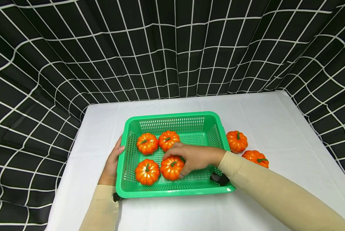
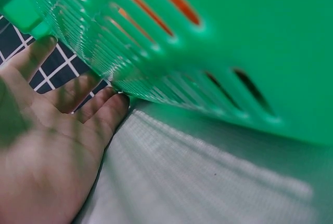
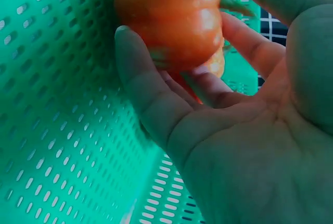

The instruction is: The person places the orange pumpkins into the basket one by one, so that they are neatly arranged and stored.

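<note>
In the head view, my right hand (image 1: pixel 197 158) reaches into a green plastic basket (image 1: pixel 172 193) and grips a small orange pumpkin (image 1: pixel 170 170) from its right side. The right wrist view shows the fingers and thumb spread around that pumpkin (image 3: pixel 171 16), beside the perforated wall. My left hand (image 1: pixel 113 162) rests against the basket's left side, thumb at the rim. Its fingers (image 2: pixel 106 112) lie fairly straight against the outer wall, low down, in the left wrist view. Three other pumpkins sit in the basket: back left (image 1: pixel 147 143), back middle (image 1: pixel 169 140) and front left (image 1: pixel 147 172).
Two more pumpkins, one farther back (image 1: pixel 237 141) and one nearer (image 1: pixel 256 158), lie on the white-covered table (image 1: pixel 288 138) right of the basket, beside my right forearm. Black curtains (image 1: pixel 175 48) with white grid lines enclose the table's back and sides.
</note>
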Tool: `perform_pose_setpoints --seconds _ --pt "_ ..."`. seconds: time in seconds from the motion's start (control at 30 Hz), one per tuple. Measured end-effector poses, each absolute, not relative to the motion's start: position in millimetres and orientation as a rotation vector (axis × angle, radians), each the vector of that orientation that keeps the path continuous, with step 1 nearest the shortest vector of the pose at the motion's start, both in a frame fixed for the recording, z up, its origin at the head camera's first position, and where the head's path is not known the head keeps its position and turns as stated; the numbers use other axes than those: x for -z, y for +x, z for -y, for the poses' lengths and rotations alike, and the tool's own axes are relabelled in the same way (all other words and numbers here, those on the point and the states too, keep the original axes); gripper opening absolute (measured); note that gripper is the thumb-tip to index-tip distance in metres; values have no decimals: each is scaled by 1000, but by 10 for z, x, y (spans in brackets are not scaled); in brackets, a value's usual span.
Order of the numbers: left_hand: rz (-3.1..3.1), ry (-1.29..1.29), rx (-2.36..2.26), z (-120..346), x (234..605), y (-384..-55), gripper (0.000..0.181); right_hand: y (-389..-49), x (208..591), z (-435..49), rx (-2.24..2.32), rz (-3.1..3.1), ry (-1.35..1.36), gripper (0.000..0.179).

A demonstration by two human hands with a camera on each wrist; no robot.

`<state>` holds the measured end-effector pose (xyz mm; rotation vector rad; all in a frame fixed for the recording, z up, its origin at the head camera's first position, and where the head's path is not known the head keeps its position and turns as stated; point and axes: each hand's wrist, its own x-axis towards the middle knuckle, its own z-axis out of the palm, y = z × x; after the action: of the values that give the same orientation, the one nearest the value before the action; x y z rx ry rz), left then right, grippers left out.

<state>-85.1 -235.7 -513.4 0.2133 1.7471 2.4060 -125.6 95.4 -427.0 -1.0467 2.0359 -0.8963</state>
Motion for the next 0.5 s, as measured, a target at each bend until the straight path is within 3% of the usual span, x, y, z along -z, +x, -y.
perform_pose_setpoints --seconds 0.5 --pt "-1725 203 -2413 2352 5125 -839 75 -1253 4294 -967 880 -1989 -964 69"
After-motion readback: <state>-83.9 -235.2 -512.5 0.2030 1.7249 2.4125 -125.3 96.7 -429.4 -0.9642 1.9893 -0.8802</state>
